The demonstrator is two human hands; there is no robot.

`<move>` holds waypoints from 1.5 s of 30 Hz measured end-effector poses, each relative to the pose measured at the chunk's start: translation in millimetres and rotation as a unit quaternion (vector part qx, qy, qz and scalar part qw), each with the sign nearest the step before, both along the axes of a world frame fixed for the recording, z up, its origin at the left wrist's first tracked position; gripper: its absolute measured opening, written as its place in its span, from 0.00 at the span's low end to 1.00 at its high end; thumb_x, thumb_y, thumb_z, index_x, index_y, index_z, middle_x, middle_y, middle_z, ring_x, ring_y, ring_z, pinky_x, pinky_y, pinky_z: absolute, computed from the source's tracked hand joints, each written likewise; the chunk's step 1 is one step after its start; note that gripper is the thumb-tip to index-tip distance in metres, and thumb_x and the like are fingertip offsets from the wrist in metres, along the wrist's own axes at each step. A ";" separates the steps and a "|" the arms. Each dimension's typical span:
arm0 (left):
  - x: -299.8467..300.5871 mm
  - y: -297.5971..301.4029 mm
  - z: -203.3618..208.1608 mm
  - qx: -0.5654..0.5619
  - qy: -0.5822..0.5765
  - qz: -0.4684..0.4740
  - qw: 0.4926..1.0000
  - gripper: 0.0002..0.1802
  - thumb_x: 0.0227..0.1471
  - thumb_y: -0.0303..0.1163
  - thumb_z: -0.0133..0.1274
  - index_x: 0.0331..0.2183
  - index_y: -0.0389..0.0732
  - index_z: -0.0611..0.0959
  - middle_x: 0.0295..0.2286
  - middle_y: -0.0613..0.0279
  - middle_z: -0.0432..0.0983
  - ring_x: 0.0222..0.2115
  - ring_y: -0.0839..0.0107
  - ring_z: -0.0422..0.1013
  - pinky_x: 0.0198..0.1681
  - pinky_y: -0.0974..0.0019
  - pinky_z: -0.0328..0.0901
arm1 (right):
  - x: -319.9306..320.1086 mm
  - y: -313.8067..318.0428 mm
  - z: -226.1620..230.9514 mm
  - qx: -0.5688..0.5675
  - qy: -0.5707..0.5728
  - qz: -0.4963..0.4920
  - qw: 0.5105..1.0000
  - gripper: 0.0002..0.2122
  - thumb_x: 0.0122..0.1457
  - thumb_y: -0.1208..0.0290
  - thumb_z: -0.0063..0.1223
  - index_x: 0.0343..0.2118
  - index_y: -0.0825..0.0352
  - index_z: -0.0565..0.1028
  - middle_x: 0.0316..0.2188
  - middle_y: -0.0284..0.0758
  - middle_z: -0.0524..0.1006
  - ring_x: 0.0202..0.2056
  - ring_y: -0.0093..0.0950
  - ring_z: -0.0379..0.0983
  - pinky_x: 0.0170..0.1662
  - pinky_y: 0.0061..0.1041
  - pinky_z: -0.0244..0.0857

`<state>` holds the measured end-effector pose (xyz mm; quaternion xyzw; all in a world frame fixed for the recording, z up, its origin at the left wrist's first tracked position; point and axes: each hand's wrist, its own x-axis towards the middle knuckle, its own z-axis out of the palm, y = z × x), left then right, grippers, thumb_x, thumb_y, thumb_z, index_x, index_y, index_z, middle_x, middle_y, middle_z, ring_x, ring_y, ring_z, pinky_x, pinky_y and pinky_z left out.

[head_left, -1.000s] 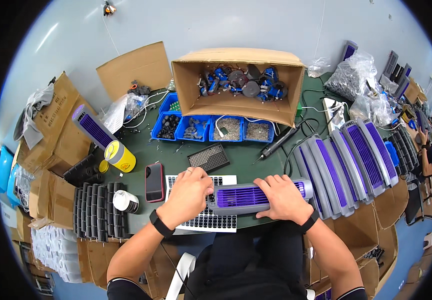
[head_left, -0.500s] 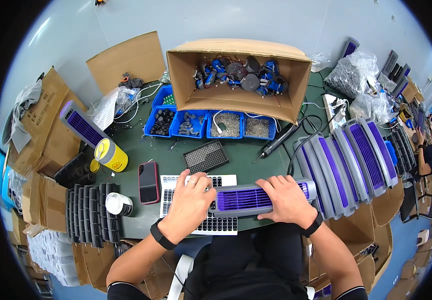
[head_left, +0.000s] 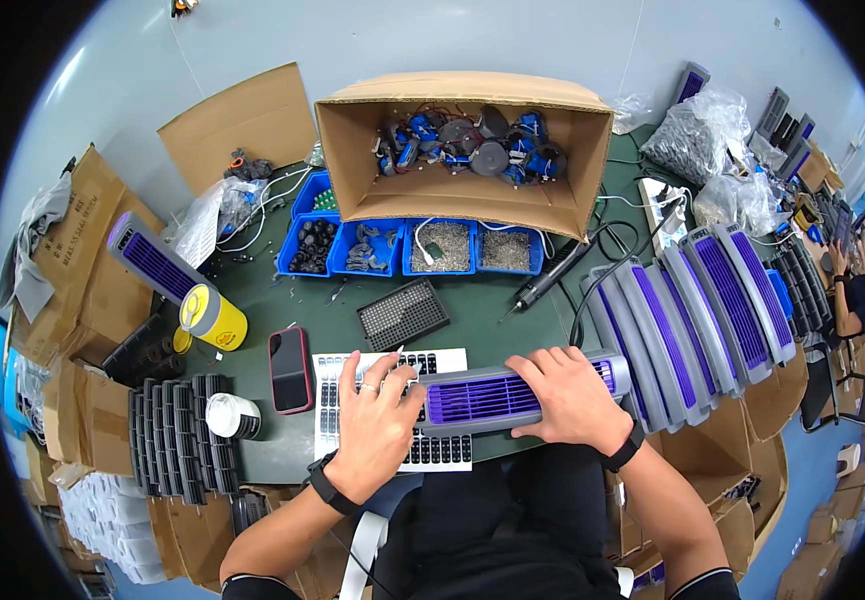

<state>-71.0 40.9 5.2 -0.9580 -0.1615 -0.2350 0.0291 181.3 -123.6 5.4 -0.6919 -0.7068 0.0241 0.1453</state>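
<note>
Two hands, left hand (head_left: 378,425), right hand (head_left: 568,400), one purple-grilled housing (head_left: 498,395), four blue bins (head_left: 423,248)

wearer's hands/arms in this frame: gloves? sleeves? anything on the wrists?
No gloves, both hands bare. Left hand has a ring on one of its fingers and a black band on the wrist. Right hand has a black wrist strap, no ring visible. Forearms are bare; dark short sleeves show only at the picture's lower edge.
</note>
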 end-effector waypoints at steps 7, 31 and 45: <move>6.4 1.6 13.9 -0.100 -0.014 0.070 0.992 0.28 0.50 0.29 0.68 0.55 0.46 0.84 0.51 0.56 0.75 0.60 0.50 0.68 0.68 0.38 0.55 | 1.0 -1.3 -0.4 0.007 0.004 0.001 1.000 0.44 0.38 0.50 0.81 0.58 0.64 0.73 0.41 0.37 0.77 0.45 0.38 0.75 0.50 0.37 0.66; 7.9 12.8 14.9 -0.334 -0.009 -0.023 0.942 0.29 0.54 0.15 0.57 0.57 0.42 0.82 0.36 0.59 0.81 0.47 0.54 0.72 0.59 0.51 0.61 | 28.2 -28.4 6.6 -0.002 0.000 -0.019 1.000 0.42 0.38 0.59 0.82 0.57 0.68 0.72 0.45 0.41 0.77 0.49 0.41 0.74 0.54 0.38 0.66; 25.1 16.5 7.4 -0.148 0.078 -0.065 0.984 0.33 0.50 0.15 0.60 0.58 0.45 0.79 0.32 0.61 0.84 0.46 0.57 0.74 0.64 0.36 0.54 | 27.8 -26.9 5.5 -0.017 -0.010 -0.036 0.999 0.41 0.38 0.60 0.82 0.57 0.66 0.72 0.44 0.39 0.76 0.48 0.39 0.73 0.53 0.36 0.65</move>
